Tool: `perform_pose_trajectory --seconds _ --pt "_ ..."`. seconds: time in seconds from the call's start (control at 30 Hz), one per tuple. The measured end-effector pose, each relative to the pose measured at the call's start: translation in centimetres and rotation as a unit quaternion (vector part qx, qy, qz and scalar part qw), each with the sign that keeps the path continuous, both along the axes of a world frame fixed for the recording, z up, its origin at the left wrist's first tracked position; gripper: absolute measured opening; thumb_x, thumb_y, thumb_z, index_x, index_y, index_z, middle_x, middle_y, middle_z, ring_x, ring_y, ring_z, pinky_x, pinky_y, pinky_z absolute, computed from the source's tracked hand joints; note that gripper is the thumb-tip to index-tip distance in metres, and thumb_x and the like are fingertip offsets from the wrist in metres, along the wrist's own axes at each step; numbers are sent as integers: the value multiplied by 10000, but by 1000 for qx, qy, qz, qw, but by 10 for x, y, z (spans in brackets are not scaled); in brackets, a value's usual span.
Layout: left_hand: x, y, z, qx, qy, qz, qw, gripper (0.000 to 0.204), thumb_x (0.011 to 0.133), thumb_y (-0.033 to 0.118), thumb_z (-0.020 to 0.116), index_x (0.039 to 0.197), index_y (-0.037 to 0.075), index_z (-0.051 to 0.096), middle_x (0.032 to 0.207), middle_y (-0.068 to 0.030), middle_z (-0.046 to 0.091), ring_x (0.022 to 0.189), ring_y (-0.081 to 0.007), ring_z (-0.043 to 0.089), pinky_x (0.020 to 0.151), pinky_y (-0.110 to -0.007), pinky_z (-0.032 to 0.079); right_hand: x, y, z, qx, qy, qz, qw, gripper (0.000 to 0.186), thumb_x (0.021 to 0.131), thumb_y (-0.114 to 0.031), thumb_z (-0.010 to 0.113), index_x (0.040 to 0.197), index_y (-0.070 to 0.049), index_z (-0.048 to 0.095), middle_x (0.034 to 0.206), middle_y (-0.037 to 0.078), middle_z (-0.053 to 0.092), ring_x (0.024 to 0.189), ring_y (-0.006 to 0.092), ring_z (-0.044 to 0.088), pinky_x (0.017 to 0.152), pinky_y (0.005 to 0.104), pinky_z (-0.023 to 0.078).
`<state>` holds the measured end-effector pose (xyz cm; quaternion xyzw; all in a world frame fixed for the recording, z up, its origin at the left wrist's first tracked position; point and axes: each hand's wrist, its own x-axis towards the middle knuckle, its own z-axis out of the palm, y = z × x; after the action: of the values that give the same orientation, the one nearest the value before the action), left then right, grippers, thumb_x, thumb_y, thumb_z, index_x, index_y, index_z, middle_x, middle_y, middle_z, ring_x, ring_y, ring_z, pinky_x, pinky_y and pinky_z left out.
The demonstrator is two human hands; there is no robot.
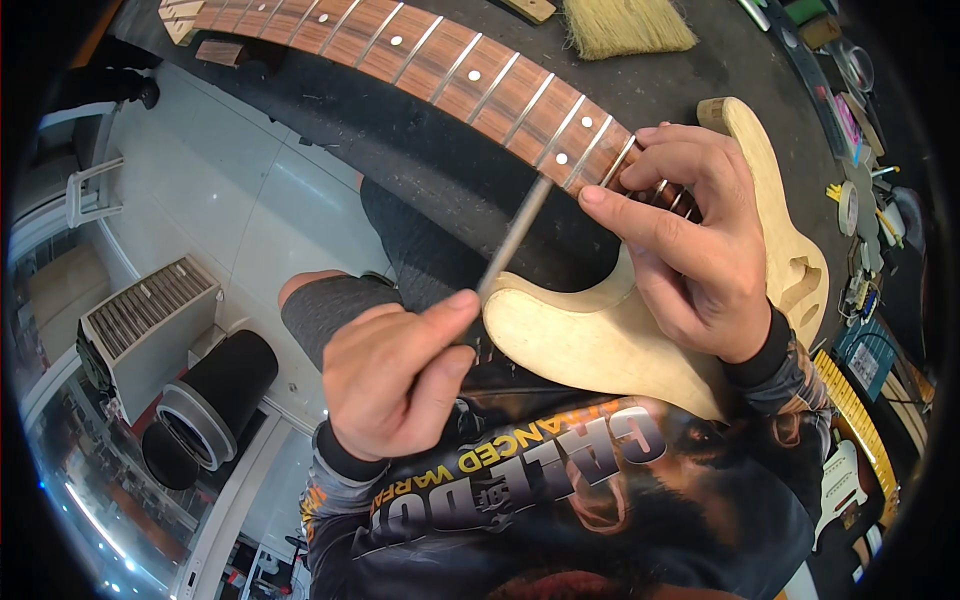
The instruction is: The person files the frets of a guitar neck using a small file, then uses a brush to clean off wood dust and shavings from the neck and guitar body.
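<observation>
A guitar neck (440,65) with a reddish-brown fretboard, pale dot inlays and metal frets runs from the upper left to the middle. Its lower end lies over an unfinished pale wooden guitar body (590,335); how they join is hidden under my hand. My right hand (700,235) is curled over the last frets, thumb along the near edge and fingers around the far side. A thin metal file (518,230) is gripped by my left hand (400,375), closed with thumb and fingers together. The file's tip meets the near edge of the fretboard beside the last dots.
A dark workbench (640,85) carries a straw brush (625,25) at the far side. Tools and tape rolls crowd its right edge. Another guitar (845,480) stands at the lower right. On the tiled floor at left are a black bin (230,370) and a slatted-top box (150,310).
</observation>
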<state>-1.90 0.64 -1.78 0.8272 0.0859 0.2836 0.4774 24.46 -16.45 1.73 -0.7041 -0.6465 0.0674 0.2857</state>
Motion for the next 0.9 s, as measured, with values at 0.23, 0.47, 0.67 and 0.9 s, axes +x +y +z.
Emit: perform_pose_trajectory --seconds 0.23,0.47,0.67,0.9 --pt "4 -8 -2 60 35 -53 996 486 821 -141 798 1306 -113 776 717 -75 688 506 -204 564 529 -364 380 0 0 2 5 5 -1 1000 591 706 69 741 1253 -98 887 1172 139 670 1217 406 647 1115 558 547" --pt "9 -8 6 108 64 -47 991 490 836 -128 810 1324 -91 783 685 -65 625 500 -214 532 528 -363 361 0 1 3 1 1 1 1000 599 700 66 748 1256 -107 891 1162 136 669 1203 400 651 1108 557 548" --pt "9 -11 9 126 90 -26 987 501 851 -99 831 1348 -67 783 713 -67 633 529 -224 547 550 -372 371 0 2 4 -1 -3 -1 1000 626 684 55 749 1266 -126 894 1152 128 657 1189 399 648 1098 557 559" --pt "7 -13 14 124 124 -37 984 548 857 -58 846 1398 -54 763 755 -69 671 543 -230 553 569 -381 373 0 2 4 -5 -14 2 1000 631 682 46 755 1272 -130 893 1155 128 651 1173 395 649 1097 557 564"
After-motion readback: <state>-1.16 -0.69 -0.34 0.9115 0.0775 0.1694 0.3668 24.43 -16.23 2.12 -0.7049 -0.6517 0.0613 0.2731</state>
